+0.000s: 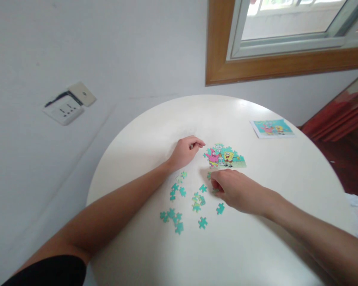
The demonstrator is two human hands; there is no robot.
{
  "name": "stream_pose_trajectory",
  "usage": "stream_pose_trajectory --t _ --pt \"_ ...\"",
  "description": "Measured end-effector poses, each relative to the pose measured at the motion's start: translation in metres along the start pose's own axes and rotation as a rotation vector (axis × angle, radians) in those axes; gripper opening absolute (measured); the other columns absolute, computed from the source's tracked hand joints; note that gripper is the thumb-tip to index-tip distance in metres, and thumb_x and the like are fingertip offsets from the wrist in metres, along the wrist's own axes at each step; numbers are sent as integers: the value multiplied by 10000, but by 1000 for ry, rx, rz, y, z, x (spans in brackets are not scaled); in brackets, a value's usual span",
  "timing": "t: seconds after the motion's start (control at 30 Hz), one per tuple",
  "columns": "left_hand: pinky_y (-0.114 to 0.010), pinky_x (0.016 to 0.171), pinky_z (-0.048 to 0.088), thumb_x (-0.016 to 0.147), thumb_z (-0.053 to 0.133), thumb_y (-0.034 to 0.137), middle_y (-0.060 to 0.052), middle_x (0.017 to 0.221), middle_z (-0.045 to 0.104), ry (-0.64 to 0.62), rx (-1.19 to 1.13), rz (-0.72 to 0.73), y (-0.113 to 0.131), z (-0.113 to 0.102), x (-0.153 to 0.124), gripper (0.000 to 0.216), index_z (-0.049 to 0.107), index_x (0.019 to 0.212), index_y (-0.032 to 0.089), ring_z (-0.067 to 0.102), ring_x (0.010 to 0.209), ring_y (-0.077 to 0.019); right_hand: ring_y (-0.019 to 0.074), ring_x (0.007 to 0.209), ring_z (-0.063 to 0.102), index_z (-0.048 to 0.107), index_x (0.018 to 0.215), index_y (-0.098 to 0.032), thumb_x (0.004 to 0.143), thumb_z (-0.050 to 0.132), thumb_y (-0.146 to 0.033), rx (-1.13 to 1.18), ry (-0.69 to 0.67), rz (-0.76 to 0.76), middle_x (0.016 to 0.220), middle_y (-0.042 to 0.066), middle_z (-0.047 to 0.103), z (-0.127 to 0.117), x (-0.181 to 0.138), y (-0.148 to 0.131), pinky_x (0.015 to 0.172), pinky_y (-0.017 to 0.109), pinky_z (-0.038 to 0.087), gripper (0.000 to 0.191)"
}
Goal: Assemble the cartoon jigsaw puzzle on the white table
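Observation:
A partly assembled cartoon jigsaw (pixel 226 155) lies on a round white table (pixel 256 246). My left hand (pixel 185 151) rests just left of it, fingers curled, the forefinger stretched toward its edge; whether it holds a piece is hidden. My right hand (pixel 232 190) lies below the jigsaw with its fingers pinched down on a teal piece (pixel 215 191) on the tabletop. Several loose teal pieces (pixel 185 202) are scattered between my two forearms.
A puzzle box or reference picture (pixel 272 128) lies at the far right of the table. The table stands against a white wall with a socket plate (pixel 66 106). A wood-framed window (pixel 286 59) is above, and red fabric (pixel 340 119) to the right.

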State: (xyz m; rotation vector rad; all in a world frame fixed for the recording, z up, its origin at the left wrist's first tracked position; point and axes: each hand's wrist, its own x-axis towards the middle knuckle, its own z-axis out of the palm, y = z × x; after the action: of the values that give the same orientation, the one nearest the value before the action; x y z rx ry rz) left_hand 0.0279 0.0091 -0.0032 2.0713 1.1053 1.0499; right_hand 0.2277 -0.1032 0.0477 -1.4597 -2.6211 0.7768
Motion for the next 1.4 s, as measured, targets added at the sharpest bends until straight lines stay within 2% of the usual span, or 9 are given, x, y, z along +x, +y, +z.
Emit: stream_pose_trajectory --t 0.2,0.3,0.4,0.6,0.7,0.87,0.97,1.2,1.4 --pt "-226 640 437 867 539 45 -41 902 742 -20 -2 8 5 -1 -1 244 748 927 155 639 760 -117 117 585 533 665 817 -188 764 600 -83 365 111 -21 658 -7 632 -11 16 21 548 250 371 134" --pt "-237 645 423 901 589 131 -34 906 749 -64 9 60 11 -2 -3 184 753 975 170 593 711 -108 146 616 611 667 752 -161 778 642 -165 690 284 100 654 26 667 -17 31 35 584 266 467 36" --pt "-253 715 443 901 656 219 -41 935 748 -126 2 110 18 -4 -5 144 758 999 190 620 803 -131 178 644 683 639 708 -152 748 716 -229 975 359 215 680 69 716 -17 41 41 631 300 552 116" --pt "-258 714 445 860 708 233 -39 863 735 -209 -43 91 25 -6 -7 92 767 910 183 618 772 -132 185 665 711 630 721 -160 738 764 -315 1046 369 168 698 89 737 -1 48 36 649 306 577 206" --pt "-237 654 419 832 717 230 -23 781 719 -251 -45 24 24 -8 -5 94 768 875 164 579 694 -112 174 647 697 633 748 -164 804 690 -322 977 368 147 713 81 735 3 48 37 618 294 546 177" --pt "-223 544 345 808 711 266 -11 659 682 -408 -57 -96 19 -13 -1 153 780 865 142 497 571 -93 123 525 516 638 668 -175 905 560 -367 423 573 178 606 32 652 -8 46 44 535 279 366 315" --pt "-229 558 351 802 714 281 -28 706 706 -464 -30 -97 19 -15 -1 173 788 876 143 506 594 -99 122 531 458 595 618 -186 918 535 -372 250 597 236 592 22 617 -14 45 47 539 286 306 359" --pt "-231 573 357 782 697 241 -10 659 663 -430 52 -105 22 -9 -5 143 785 845 148 508 602 -102 127 563 437 572 640 -197 912 531 -357 142 524 244 630 17 613 -10 44 45 565 282 293 318" --pt "-225 593 385 758 674 191 -7 702 693 -373 89 -23 17 -4 -8 106 758 813 155 538 629 -105 133 563 447 576 640 -197 919 516 -356 118 518 253 641 26 627 -12 43 43 568 284 296 326"
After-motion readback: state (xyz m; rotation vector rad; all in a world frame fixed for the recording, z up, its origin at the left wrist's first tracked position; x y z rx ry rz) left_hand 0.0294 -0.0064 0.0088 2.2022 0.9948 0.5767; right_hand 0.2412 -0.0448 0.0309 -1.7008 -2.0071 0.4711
